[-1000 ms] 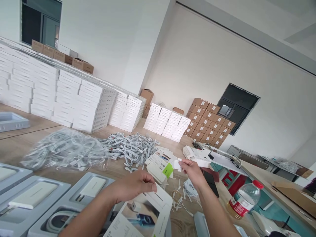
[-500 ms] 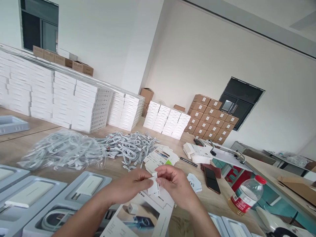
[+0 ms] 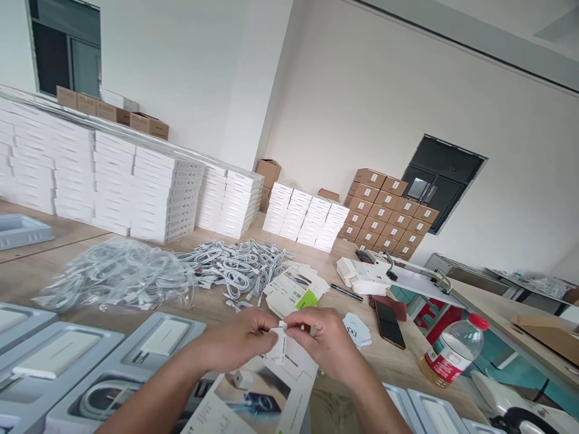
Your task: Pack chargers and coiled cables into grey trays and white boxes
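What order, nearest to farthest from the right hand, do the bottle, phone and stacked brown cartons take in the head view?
From the right hand:
1. Phone: just right of the hand.
2. Bottle: farther right, beyond the phone.
3. Stacked brown cartons: far at the back, right of centre.

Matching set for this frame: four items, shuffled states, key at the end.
1. small white card
2. bottle
3. phone
4. loose cables

A. dark, lying face up
B. coiled, in a heap
C. between left hand and right hand
D. topped by a red cap

Pairs: 1-C, 2-D, 3-A, 4-B
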{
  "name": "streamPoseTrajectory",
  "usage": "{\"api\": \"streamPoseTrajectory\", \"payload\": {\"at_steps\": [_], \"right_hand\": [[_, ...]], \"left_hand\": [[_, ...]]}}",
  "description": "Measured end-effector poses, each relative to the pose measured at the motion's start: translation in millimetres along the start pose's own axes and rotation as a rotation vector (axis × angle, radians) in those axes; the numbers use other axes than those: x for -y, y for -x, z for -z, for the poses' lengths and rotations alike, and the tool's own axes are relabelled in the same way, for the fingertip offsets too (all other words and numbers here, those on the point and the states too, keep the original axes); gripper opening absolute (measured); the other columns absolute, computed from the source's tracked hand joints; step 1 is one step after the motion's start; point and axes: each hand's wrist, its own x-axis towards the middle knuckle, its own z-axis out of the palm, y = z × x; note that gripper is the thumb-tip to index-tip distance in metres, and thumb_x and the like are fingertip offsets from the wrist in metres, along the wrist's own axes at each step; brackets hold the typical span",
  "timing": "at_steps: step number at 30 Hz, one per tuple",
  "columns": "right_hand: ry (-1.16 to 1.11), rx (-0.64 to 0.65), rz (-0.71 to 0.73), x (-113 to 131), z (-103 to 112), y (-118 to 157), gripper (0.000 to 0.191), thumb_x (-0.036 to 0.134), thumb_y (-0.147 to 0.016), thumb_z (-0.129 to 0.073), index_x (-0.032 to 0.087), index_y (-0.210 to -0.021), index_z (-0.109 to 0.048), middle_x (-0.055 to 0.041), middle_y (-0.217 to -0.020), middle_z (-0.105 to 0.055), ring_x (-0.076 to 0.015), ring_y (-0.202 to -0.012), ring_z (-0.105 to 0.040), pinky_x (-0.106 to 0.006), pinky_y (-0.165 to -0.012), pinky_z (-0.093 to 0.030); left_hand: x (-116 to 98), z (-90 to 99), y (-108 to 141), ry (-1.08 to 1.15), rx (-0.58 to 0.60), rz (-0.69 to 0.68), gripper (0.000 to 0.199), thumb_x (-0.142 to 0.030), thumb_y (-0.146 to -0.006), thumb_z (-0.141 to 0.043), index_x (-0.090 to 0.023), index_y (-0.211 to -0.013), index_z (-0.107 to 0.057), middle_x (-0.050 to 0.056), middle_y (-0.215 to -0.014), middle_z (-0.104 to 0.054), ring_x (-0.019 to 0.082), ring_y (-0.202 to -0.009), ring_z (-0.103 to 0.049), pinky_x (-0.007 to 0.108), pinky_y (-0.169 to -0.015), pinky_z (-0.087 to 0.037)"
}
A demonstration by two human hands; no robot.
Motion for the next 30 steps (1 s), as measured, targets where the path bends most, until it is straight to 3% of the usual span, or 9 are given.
{"api": "streamPoseTrajectory", "payload": {"at_steps": [11, 20, 30], "right_hand": [[0.035, -0.023, 0.037, -3.2, -1.1, -0.2, 0.012, 0.020, -0.085, -0.068, 0.027, -0.088, -0.077, 0.0007, -0.076, -0.074, -0.0152, -0.068, -0.065, -0.025, -0.065, -0.048], [-0.030, -0.011, -0.023, -0.5, -1.1, -0.4, 0.012, 0.016, -0.082, -0.068, 0.024, -0.076, -0.074, 0.0026, -0.070, -0.070, -0.0129, -0.064, -0.059, -0.023, -0.062, -0.043], [-0.131, -0.008, -0.119, 5.5, -2.1, -1.0, 0.009, 0.017, -0.082, -0.066, 0.022, -0.076, -0.071, 0.0028, -0.069, -0.065, -0.0127, -0.064, -0.056, -0.023, -0.059, -0.042]], "left_hand": [[0.4, 0.1, 0.0, 0.001, 0.005, 0.004, 0.028, -0.026, -0.084, -0.045, -0.022, -0.060, -0.030, -0.005, -0.062, -0.023, 0.012, -0.057, -0.024, 0.027, -0.054, -0.019], [2.2, -0.1, -0.2, -0.004, -0.006, 0.017, 0.030, -0.029, -0.084, -0.046, -0.021, -0.059, -0.033, -0.005, -0.061, -0.025, 0.012, -0.056, -0.025, 0.027, -0.053, -0.020], [0.2, -0.8, -0.8, -0.023, 0.007, 0.025, 0.034, -0.034, -0.084, -0.047, -0.022, -0.058, -0.030, -0.005, -0.061, -0.023, 0.012, -0.056, -0.023, 0.027, -0.055, -0.020]]}}
